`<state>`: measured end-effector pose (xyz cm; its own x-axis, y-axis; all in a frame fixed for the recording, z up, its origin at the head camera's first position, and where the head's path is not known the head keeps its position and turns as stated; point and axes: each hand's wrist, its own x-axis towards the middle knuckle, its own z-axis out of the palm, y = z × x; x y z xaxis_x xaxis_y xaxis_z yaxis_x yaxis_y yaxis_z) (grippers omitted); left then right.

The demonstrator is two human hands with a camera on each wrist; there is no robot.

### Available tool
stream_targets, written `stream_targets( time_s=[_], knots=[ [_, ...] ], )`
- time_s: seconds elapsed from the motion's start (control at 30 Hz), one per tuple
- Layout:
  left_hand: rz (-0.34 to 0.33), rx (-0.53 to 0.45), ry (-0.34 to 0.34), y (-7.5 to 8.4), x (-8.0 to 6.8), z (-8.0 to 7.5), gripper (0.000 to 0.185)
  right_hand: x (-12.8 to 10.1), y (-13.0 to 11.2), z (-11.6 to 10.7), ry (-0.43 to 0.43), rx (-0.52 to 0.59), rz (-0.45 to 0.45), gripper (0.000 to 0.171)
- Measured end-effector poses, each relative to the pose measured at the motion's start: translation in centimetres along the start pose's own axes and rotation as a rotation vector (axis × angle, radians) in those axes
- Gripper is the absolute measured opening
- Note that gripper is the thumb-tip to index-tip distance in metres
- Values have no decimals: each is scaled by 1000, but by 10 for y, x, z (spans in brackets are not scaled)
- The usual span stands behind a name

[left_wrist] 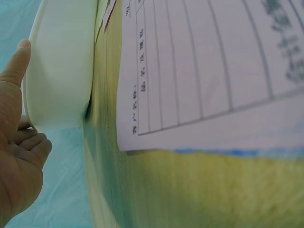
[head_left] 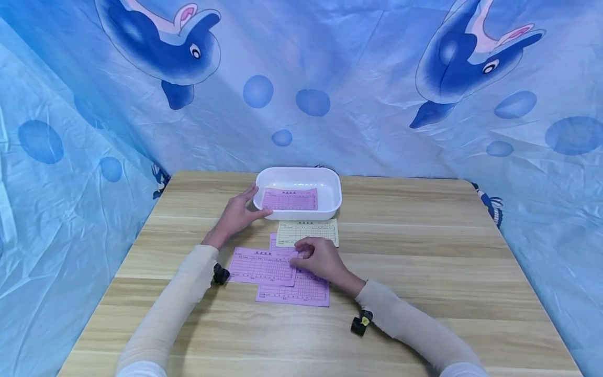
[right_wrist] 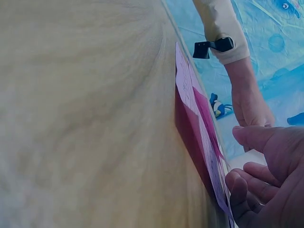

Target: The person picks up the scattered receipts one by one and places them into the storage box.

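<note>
A white plastic tub (head_left: 330, 212) holds a pink printed slip (head_left: 289, 200). My left hand (head_left: 237, 213) grips its left front corner, the thumb along the front wall and the fingers at the left side; these finger ends are loosely bent in the left wrist view. My right hand (head_left: 322, 259) pinches the right edge of the upper pink slip (head_left: 261, 268), its index finger near a cream slip (head_left: 308, 228). The right wrist view shows the pink slips (right_wrist: 199, 128) partly raised from the table; the fingers hide their near end.
Another pink slip (head_left: 294, 297) lies partly under the upper one, and a pink corner (head_left: 273, 241) shows under the cream slip. All stand on a wood-grain table (head_left: 424, 235). A blue dolphin-print cloth (head_left: 348, 131) hangs behind the table. Small black cameras sit on both wrists.
</note>
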<state>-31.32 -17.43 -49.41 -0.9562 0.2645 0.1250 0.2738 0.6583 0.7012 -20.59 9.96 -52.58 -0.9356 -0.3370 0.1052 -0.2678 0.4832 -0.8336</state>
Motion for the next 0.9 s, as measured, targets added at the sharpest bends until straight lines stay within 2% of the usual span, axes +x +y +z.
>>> stream_targets(
  time_s=[0.47, 0.9],
  knots=[
    [16, 5, 10, -1, 1, 1, 108, 3, -2, 3, -31, -131, -16, 39],
    [11, 3, 4, -1, 0, 1, 110, 3, -3, 5, -39, -88, -33, 26]
  ],
)
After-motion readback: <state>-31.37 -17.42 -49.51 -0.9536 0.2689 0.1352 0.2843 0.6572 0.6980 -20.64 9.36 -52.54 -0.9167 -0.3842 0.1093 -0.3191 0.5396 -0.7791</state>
